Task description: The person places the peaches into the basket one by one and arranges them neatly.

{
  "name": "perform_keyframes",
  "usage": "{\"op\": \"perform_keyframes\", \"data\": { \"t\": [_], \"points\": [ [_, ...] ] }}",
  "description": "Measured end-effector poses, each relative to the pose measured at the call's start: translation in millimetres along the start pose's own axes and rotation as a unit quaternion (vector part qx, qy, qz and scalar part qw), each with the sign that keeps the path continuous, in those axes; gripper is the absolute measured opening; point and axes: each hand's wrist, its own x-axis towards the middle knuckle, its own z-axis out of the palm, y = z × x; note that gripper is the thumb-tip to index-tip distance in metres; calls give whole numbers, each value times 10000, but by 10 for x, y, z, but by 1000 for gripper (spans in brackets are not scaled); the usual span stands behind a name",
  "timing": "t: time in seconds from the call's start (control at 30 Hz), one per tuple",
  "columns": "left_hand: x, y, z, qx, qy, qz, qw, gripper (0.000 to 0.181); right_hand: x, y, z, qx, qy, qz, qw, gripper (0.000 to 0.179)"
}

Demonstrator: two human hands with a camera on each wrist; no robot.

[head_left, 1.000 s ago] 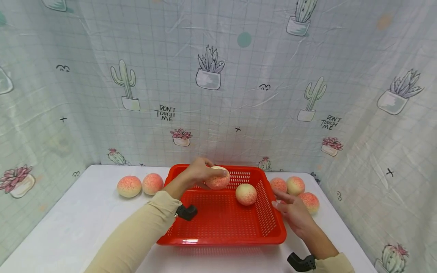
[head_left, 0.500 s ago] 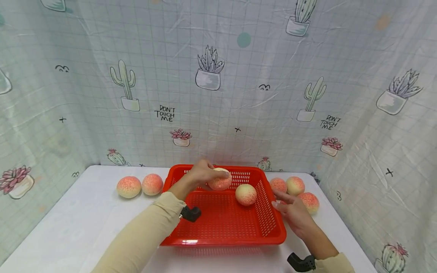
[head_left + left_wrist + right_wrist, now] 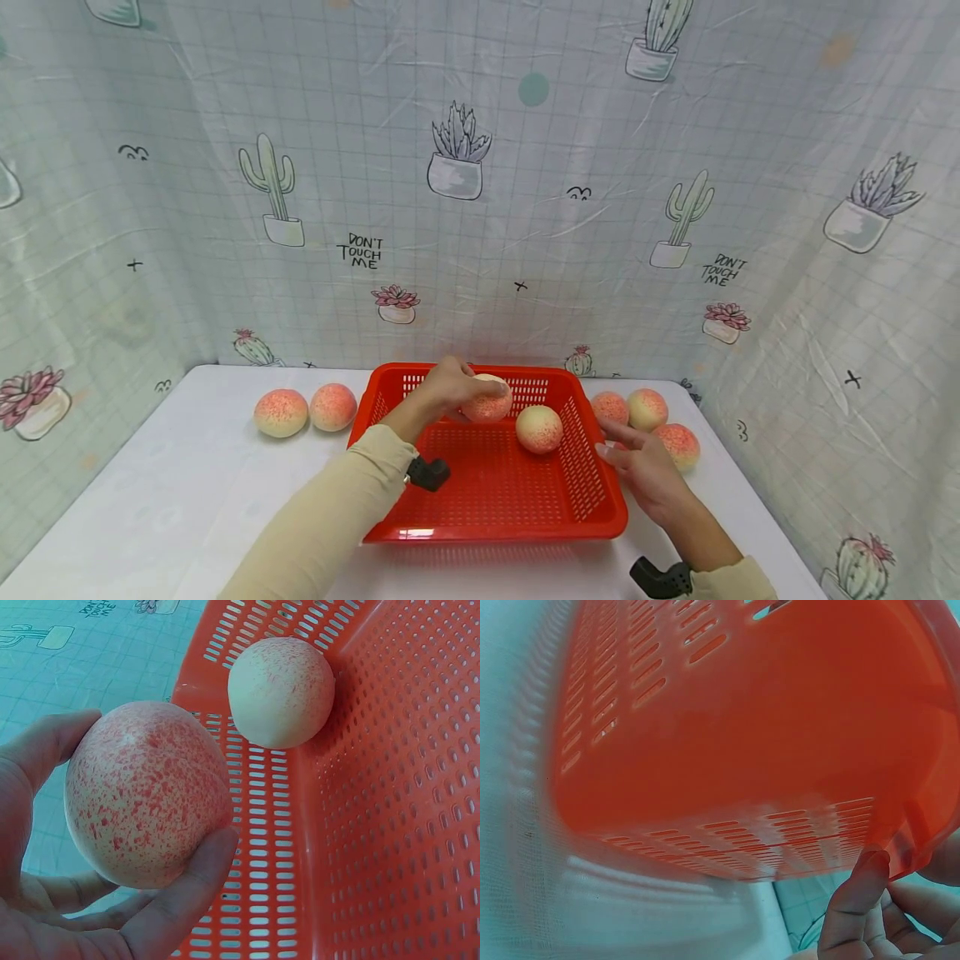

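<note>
In the head view my left hand (image 3: 450,390) holds a peach (image 3: 491,400) with red speckles over the back part of a red plastic basket (image 3: 495,530). The left wrist view shows the thumb and fingers around this peach (image 3: 146,795), above the basket's slotted wall. A second, paler peach (image 3: 539,430) lies inside the basket near its right side. My right hand (image 3: 651,472) is at the basket's right rim. Seen from the right wrist, its thumb (image 3: 859,889) presses just under the rim, with other fingers on the rim's far side.
Left of the basket, two peaches (image 3: 281,413) (image 3: 333,407) lie on the white table (image 3: 157,492). Three more peaches (image 3: 648,409) (image 3: 611,407) (image 3: 679,447) lie to its right, close by the right hand. A patterned curtain (image 3: 480,250) hangs behind and at both sides.
My left hand has moved slightly right and down with the peach, toward the pale peach in the basket. The right hand stays at the rim.
</note>
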Motion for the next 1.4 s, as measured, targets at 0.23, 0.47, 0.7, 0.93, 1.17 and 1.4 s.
{"op": "perform_keyframes", "data": {
  "t": [0.23,0.47,0.7,0.93,1.17,1.4],
  "points": [
    [15,-32,40,-84,88,-50,9999,51,-11,13,7,44,-9,26,10000,60],
    [47,-71,84,-62,148,-56,9999,51,-11,7,3,62,-13,55,10000,61],
    [66,-106,147,-84,230,-102,9996,59,-23,7,-1,7,23,-5,10000,60],
    [112,-152,202,-43,358,-219,9991,49,-28,13,-7,85,-54,-50,9999,61],
    [162,-192,267,-204,338,-263,9989,43,-18,9,-16,-10,-23,-56,10000,60],
    [169,-211,302,33,357,-381,9986,41,-8,17,-15,66,-66,-30,10000,60]
  ]
}}
